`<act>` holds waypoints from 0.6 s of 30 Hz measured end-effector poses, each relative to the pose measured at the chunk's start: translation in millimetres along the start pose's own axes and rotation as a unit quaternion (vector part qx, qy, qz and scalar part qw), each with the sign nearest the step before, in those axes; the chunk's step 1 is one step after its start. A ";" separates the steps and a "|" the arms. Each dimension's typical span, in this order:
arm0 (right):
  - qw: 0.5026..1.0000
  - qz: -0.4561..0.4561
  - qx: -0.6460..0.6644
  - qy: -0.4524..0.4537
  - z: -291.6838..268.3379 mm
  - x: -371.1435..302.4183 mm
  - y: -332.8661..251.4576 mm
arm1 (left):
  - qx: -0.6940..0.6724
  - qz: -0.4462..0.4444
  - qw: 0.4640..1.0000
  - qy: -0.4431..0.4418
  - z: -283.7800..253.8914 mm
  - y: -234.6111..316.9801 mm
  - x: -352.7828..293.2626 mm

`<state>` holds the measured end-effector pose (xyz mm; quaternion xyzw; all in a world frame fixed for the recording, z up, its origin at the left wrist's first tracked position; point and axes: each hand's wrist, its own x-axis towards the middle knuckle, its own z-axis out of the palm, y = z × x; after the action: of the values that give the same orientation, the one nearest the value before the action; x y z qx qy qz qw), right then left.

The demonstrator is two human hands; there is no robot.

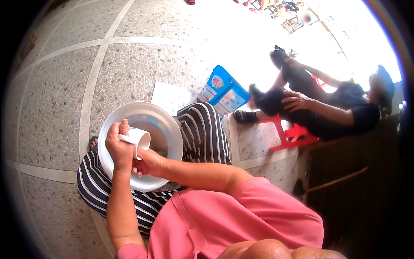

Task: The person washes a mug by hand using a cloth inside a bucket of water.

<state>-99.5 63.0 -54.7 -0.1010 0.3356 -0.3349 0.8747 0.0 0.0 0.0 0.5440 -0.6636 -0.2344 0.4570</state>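
Note:
Over a round white bucket between my knees, my left hand grips a white mug at its handle side, thumb raised. The mug is tilted, its mouth facing right. My right hand is beside the mug's lower rim, close to my left wrist. Its fingers are curled and partly hidden, so I cannot make out what they hold. Murky liquid shows inside the bucket.
A blue printed bag stands beyond my right knee, next to a white sheet on the speckled floor. At the right, a person in dark clothes sits on a red plastic stool. More people appear far off.

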 end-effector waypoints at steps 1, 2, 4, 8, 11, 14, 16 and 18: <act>0.997 -0.020 -0.059 0.045 -1.2 -5.1 -3.2 | -0.041 -0.046 0.998 0.000 -0.9 -2.2 0.1; 0.988 -0.039 -0.117 0.089 -2.9 -11.0 -7.4 | -0.081 -0.092 0.992 0.000 -0.9 -2.6 -0.1; 0.925 -0.164 -0.255 0.228 -5.7 -35.4 -21.2 | -0.097 -0.117 0.988 0.022 3.0 4.1 -10.0; 0.555 -0.516 -0.640 0.128 8.2 -55.5 -56.2 | -0.089 -0.097 0.990 0.051 -10.5 0.6 5.8; 0.497 -0.485 -0.719 0.039 18.8 -55.2 -53.0 | -0.080 -0.071 0.993 0.053 -6.5 0.4 7.8; 0.479 -0.423 -0.768 0.042 -0.6 -31.1 -30.0 | -0.085 -0.040 0.995 0.028 1.9 4.3 5.5; 0.530 -0.345 -0.774 0.044 7.6 -24.8 -16.4 | -0.076 -0.054 0.996 -0.005 0.7 3.8 0.6; 0.492 -0.414 -0.764 0.055 19.3 -24.7 -18.8 | -0.081 -0.067 0.994 -0.020 -1.2 -2.0 -1.6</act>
<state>-110.2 64.1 -19.7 -0.8385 0.4271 -0.2761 0.1956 2.1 1.1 -1.6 0.5437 -0.6131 -0.3282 0.4698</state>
